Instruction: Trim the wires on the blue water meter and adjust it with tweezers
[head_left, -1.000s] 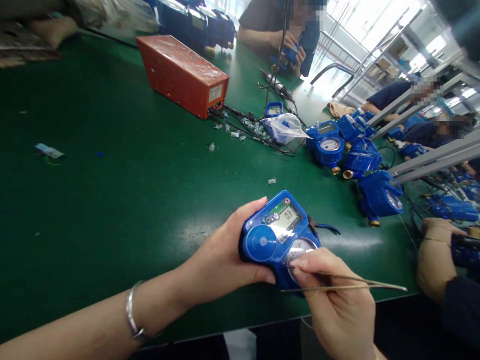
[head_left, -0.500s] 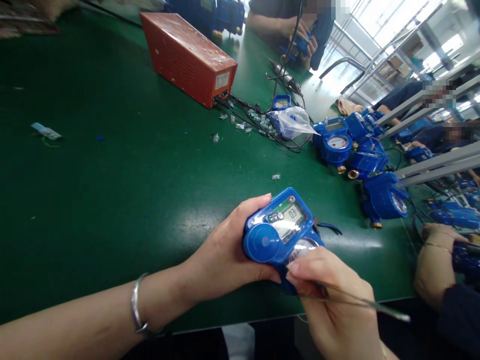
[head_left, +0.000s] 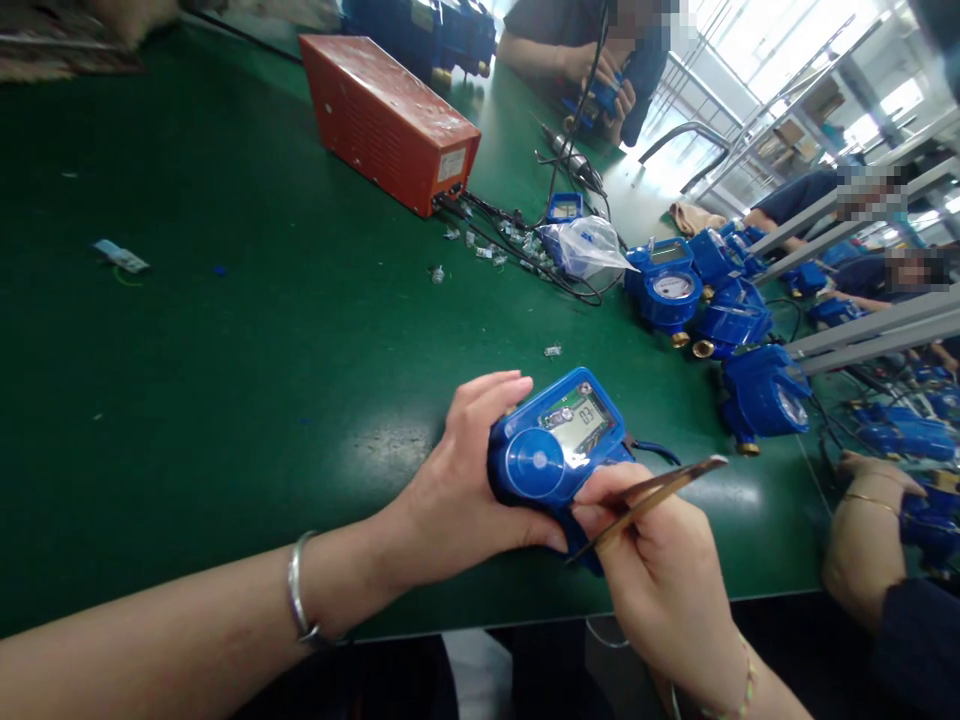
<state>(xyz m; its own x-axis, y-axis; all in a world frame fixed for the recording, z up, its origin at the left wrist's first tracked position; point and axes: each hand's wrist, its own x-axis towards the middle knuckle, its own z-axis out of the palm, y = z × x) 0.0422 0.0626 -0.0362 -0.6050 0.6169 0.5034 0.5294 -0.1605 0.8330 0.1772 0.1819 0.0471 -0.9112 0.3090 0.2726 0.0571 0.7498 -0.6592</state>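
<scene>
Gripping blue meter point(head_left: 559, 450) near table edge point(head_left: 697, 597)

The small screen point(head_left: 579, 425) on the blue meter point(head_left: 559, 455) shows the digits "03". The white label point(head_left: 451, 165) on the end of the orange box point(head_left: 386, 120) carries print too small to read. The dial point(head_left: 673, 286) of a second meter point(head_left: 664, 290) bears markings that cannot be made out.
</scene>
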